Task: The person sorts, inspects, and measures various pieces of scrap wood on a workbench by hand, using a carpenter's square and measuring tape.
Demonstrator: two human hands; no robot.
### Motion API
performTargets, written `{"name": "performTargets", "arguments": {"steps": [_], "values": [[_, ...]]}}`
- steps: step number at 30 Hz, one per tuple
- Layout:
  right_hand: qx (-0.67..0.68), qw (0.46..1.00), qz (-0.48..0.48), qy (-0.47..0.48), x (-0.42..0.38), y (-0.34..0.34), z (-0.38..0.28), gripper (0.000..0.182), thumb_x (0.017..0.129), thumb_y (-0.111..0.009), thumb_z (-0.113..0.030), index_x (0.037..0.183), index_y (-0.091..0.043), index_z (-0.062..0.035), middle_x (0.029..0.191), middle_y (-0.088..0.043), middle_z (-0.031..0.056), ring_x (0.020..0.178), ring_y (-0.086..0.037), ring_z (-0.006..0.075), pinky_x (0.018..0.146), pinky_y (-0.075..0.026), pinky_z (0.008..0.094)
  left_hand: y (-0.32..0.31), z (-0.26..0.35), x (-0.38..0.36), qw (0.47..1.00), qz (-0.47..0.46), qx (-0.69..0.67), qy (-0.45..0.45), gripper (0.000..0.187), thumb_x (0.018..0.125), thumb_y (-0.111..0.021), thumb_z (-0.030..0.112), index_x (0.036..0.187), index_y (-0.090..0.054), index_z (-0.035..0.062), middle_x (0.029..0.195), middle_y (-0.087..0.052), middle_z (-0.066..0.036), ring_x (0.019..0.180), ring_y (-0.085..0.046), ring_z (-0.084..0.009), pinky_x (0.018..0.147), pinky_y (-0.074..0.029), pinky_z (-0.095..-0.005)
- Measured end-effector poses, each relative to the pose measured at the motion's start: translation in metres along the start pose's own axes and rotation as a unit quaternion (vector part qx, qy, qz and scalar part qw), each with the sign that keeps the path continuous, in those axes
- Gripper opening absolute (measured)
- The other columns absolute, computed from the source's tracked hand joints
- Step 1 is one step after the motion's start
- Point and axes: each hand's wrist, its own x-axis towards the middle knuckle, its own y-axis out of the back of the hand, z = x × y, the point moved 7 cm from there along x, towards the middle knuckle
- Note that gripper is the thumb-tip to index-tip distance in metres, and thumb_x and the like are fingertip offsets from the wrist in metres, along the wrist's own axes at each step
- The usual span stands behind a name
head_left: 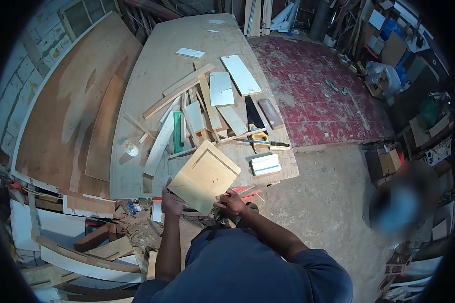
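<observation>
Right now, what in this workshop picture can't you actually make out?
Head view:
- The underside of the wooden panel, turned away from the camera.
- The left hand: fingers hidden behind the panel.
- What the right hand pinches: too small.
- The person at right: blurred.
- The handsaw: partly under wood strips.
- The picture corners: cut off by the lens edge.
</observation>
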Motion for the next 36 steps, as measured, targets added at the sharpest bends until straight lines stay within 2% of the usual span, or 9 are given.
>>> {"name": "performTargets", "arguments": {"steps": [7, 12, 18, 23, 25, 26, 28, 32, 36], "values": [[-0.126, 0.992, 0.005, -0.029, 0.002, 0.018, -0.005, 0.031, 0.085, -0.068, -0.007, 0.112, -0.052, -0.0038, 0.085, -0.06, 0.0059, 0.077, -0.061, 0.0152, 0.065, -0.052, 0.0311, 0.04, -0.018, 0.022, 0.989, 0.044, 0.14, 0.005, 0.036, 0.094, -0.051, 0.013, 0.128, -0.048, 0.0004, 0.123, -0.058, -0.01, 0.114, -0.055, -0.0235, 0.099, -0.041, -0.0383], [-0.084, 0.988, 0.118, 0.046, 0.002, 0.071, -0.045, 0.033, 0.089, -0.066, -0.023, 0.115, -0.054, -0.0074, 0.092, -0.06, 0.0038, 0.083, -0.062, 0.0188, 0.067, -0.056, 0.0328, 0.041, -0.014, 0.036, 0.971, 0.022, 0.236, 0.007, 0.031, 0.094, -0.05, 0.012, 0.122, -0.051, -0.0008, 0.119, -0.059, -0.012, 0.107, -0.059, -0.0224, 0.094, -0.045, -0.0364], [-0.19, 0.975, 0.104, 0.049, -0.001, 0.095, -0.059, 0.021, 0.091, -0.063, -0.019, 0.108, -0.062, -0.0055, 0.089, -0.063, 0.001, 0.077, -0.058, 0.0093, 0.061, -0.049, 0.0257, 0.043, -0.044, 0.049, 0.954, 0.034, 0.283, 0.095, 0.028, 0.095, -0.049, 0.01, 0.12, -0.05, -0.002, 0.111, -0.062, -0.012, 0.095, -0.063, -0.0216, 0.086, -0.05, -0.0339], [-0.234, 0.963, 0.119, 0.056, -0.01, 0.119, -0.058, 0.016, 0.091, -0.06, -0.009, 0.102, -0.064, 0.0014, 0.091, -0.067, 0.0046, 0.078, -0.06, 0.0088, 0.07, -0.049, 0.0261, 0.043, -0.08, 0.065, 0.929, 0.058, 0.345, 0.117, 0.028, 0.092, -0.053, 0.009, 0.118, -0.052, -0.0015, 0.108, -0.062, -0.011, 0.095, -0.062, -0.0209, 0.084, -0.05, -0.0332], [-0.255, 0.954, 0.144, 0.066, -0.015, 0.128, -0.066, 0.017, 0.09, -0.06, -0.008, 0.102, -0.064, 0.0021, 0.09, -0.067, 0.0049, 0.077, -0.061, 0.0106, 0.071, -0.05, 0.027, 0.032, -0.08, 0.082, 0.84, 0.037, 0.541, -0.025, 0.035, 0.085, -0.059, 0.007, 0.119, -0.053, 0.0026, 0.109, -0.061, -0.013, 0.096, -0.062, -0.0267, 0.086, -0.049, -0.0371], [-0.253, 0.954, 0.147, 0.063, -0.018, 0.133, -0.067, 0.017, 0.09, -0.06, -0.008, 0.102, -0.064, 0.0021, 0.09, -0.067, 0.0049, 0.077, -0.061, 0.0106, 0.071, -0.05, 0.027, 0.035, -0.087, 0.085, 0.839, 0.039, 0.542, -0.021, 0.035, 0.085, -0.059, 0.007, 0.119, -0.053, 0.0026, 0.109, -0.061, -0.013, 0.096, -0.062, -0.0267, 0.086, -0.049, -0.0371], [-0.264, 0.952, 0.15, 0.03, -0.017, 0.156, -0.065, 0.018, 0.09, -0.059, -0.008, 0.103, -0.064, 0.0027, 0.09, -0.067, 0.0051, 0.077, -0.061, 0.0114, 0.072, -0.051, 0.0278, -0.046, -0.09, 0.079, 0.529, -0.026, 0.821, -0.214, 0.042, 0.079, -0.063, 0.006, 0.12, -0.054, 0.0069, 0.111, -0.06, -0.016, 0.096, -0.06, -0.0348, 0.09, -0.045, -0.0424], [-0.193, 0.965, 0.17, 0.052, -0.031, 0.174, -0.088, 0.02, 0.09, -0.058, -0.01, 0.106, -0.063, 0.003, 0.089, -0.067, 0.0055, 0.075, -0.062, 0.0114, 0.069, -0.051, 0.028, -0.12, -0.168, 0.094, 0.571, -0.246, 0.768, -0.154, 0.028, 0.079, -0.062, 0.008, 0.107, -0.063, 0.0072, 0.1, -0.063, -0.015, 0.094, -0.06, -0.0357, 0.088, -0.046, -0.0435], [-0.19, 0.966, 0.17, 0.03, -0.039, 0.202, -0.12, 0.017, 0.091, -0.056, -0.009, 0.102, -0.063, 0.0018, 0.083, -0.064, 0.0028, 0.07, -0.059, 0.0086, 0.064, -0.049, 0.0252, -0.169, -0.247, 0.107, 0.588, -0.287, 0.75, -0.093, 0.019, 0.081, -0.062, 0.012, 0.099, -0.066, 0.009, 0.095, -0.064, -0.012, 0.09, -0.062, -0.0328, 0.081, -0.049, -0.0417]]}}
